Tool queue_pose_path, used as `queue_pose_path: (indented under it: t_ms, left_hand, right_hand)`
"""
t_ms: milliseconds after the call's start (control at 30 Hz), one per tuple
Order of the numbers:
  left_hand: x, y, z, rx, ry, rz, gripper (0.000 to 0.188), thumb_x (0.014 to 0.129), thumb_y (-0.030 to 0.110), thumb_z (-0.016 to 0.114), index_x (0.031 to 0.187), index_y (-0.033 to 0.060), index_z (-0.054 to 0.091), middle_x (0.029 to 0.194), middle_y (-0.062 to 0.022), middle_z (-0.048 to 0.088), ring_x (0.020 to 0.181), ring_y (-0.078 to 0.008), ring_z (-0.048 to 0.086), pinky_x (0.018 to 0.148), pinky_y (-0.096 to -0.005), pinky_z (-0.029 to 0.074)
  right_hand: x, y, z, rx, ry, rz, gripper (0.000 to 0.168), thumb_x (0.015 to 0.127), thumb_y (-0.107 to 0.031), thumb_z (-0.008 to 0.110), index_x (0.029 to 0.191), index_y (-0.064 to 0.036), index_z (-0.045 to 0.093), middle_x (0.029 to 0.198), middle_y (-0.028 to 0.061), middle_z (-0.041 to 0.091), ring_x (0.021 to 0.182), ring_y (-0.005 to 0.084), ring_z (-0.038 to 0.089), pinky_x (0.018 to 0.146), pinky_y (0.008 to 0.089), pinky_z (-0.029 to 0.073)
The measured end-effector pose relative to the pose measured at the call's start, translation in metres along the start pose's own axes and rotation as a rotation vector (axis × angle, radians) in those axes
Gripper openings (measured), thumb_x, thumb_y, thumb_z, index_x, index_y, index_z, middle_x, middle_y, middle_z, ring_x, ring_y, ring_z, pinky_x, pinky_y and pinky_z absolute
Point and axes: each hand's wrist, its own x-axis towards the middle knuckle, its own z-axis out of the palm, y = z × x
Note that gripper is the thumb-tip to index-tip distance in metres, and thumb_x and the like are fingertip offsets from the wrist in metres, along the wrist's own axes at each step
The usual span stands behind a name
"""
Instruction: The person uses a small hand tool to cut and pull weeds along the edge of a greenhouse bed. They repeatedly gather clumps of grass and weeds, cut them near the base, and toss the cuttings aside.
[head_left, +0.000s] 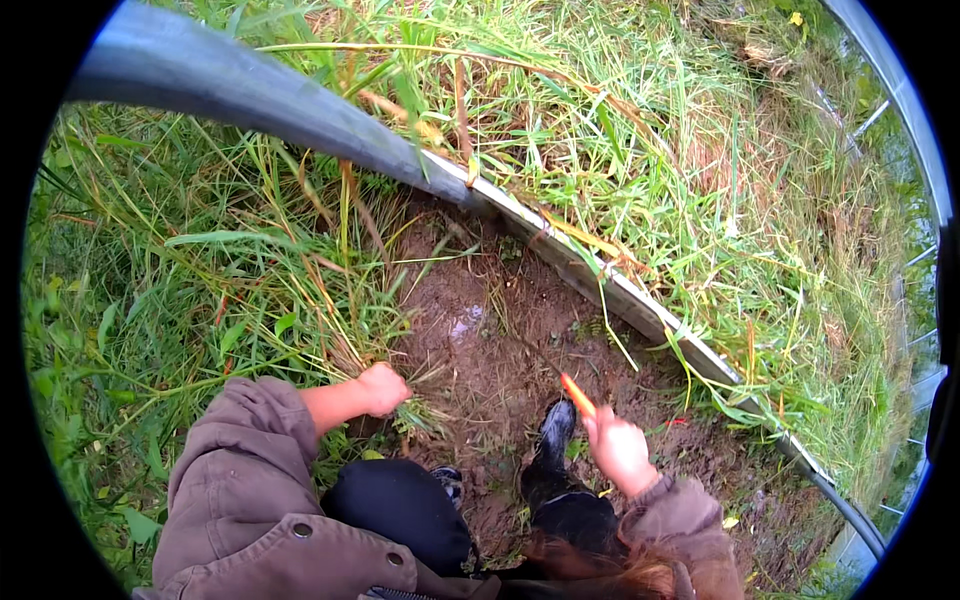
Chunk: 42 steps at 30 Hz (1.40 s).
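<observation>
My left hand (385, 390) is closed around a bunch of grass (349, 352), whose stems fan up and left from the fist and whose ends stick out below it. My right hand (619, 450) grips the orange handle (577, 394) of a tool with a thin dark blade or shaft (540, 351). The tool points up and left over muddy ground, and its far end blends into the soil, so its exact kind cannot be told. A gap of bare mud lies between the two hands.
A dark pipe or hose (300, 112) and a pale-edged board (637, 296) run diagonally across the view. Tall grass (150, 285) grows at left, with cut-looking grass (637, 150) beyond the board. My boots stand on wet mud (480, 390). A metal frame (911, 135) curves at far right.
</observation>
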Motion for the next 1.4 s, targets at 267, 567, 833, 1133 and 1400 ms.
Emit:
queue_pose_path:
  t_ms: [267, 567, 833, 1133, 1400]
  left_hand:
    - [-0.038, -0.005, -0.006, -0.068, 0.031, -0.100, 0.030, 0.065, 0.019, 0.061, 0.094, 0.0099, 0.059, 0.089, -0.0100, 0.061, 0.084, -0.0252, 0.062, 0.072, -0.0381, 0.048]
    - [-0.019, 0.001, -0.013, -0.109, 0.385, -0.288, 0.024, 0.066, 0.017, 0.061, 0.089, 0.0118, 0.063, 0.140, -0.0269, 0.018, 0.114, -0.0310, 0.044, 0.077, -0.0409, 0.048]
    - [0.034, -0.056, -0.015, -0.283, 0.063, -0.457, 0.032, 0.066, 0.024, 0.063, 0.096, 0.0122, 0.065, 0.122, -0.0179, 0.047, 0.114, -0.0282, 0.046, 0.082, -0.0371, 0.047]
    - [0.040, -0.036, -0.049, -0.167, 0.048, -0.303, 0.030, 0.063, 0.021, 0.064, 0.092, 0.0100, 0.066, 0.095, -0.0117, 0.064, 0.093, -0.0261, 0.061, 0.078, -0.0373, 0.049]
    - [0.025, -0.030, -0.034, -0.104, 0.155, -0.227, 0.033, 0.060, 0.031, 0.067, 0.085, 0.0097, 0.067, 0.088, -0.0145, 0.065, 0.086, -0.0289, 0.062, 0.075, -0.0386, 0.049]
  right_hand:
    - [0.052, -0.053, 0.000, 0.105, 0.014, -0.113, 0.033, 0.087, -0.035, 0.049, 0.081, -0.002, 0.048, 0.057, 0.0161, 0.058, 0.051, 0.0335, 0.060, 0.046, 0.0439, 0.048]
    - [0.120, -0.118, 0.024, 0.167, -0.136, -0.244, 0.035, 0.090, -0.033, 0.042, 0.088, 0.000, 0.051, 0.065, 0.0166, 0.061, 0.061, 0.0344, 0.061, 0.056, 0.0457, 0.048]
    - [0.111, -0.101, 0.017, 0.122, -0.228, -0.222, 0.037, 0.089, -0.035, 0.043, 0.087, 0.001, 0.053, 0.069, 0.0203, 0.061, 0.064, 0.0371, 0.061, 0.061, 0.0466, 0.048]
    - [0.089, -0.057, 0.012, 0.023, -0.118, -0.152, 0.036, 0.088, -0.036, 0.044, 0.087, -0.001, 0.052, 0.062, 0.0154, 0.061, 0.056, 0.0312, 0.062, 0.051, 0.0435, 0.049]
    - [-0.084, -0.006, -0.169, -0.057, 0.214, 0.187, 0.034, 0.087, -0.035, 0.048, 0.079, -0.002, 0.047, 0.051, 0.0132, 0.055, 0.046, 0.0322, 0.056, 0.043, 0.0433, 0.045]
